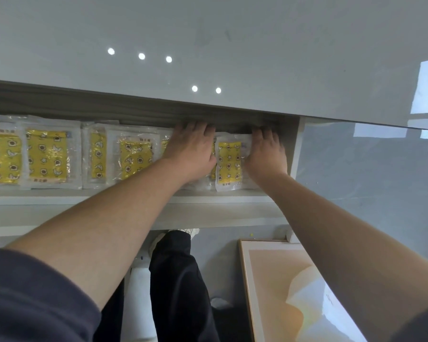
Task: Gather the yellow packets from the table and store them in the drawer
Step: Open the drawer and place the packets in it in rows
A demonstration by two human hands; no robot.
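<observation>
Yellow packets (47, 156) in clear wrap lie in an overlapping row along the open white drawer (109, 199), beneath the glossy grey tabletop (208, 33). The left hand (190, 146) presses flat, fingers straight, on packets right of centre. The rightmost packet (230, 161) lies between it and the right hand (266, 151), which rests flat on that packet's right edge.

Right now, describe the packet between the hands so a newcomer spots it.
Under the glossy tabletop, the open drawer holds a row of yellow packets. It is the rightmost packet, the only one flanked by the left hand and right hand.
</observation>
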